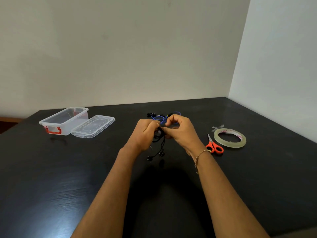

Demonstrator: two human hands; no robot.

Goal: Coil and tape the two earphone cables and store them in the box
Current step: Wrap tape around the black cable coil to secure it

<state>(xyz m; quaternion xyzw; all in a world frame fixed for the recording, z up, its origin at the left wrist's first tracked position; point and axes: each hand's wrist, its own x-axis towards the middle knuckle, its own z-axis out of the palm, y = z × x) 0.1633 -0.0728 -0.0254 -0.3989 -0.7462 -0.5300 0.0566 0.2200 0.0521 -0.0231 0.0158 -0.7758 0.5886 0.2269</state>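
At far left, clear box stands open — lid leaning beside it.

Scissors, tape roll crowd right; box, lid far left; bare table between.

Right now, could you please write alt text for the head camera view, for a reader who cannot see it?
Both hands, left hand and right hand, hold a coiled black earphone cable above a dark table. A blue earphone cable lies behind; open clear box left, scissors and tape roll right.
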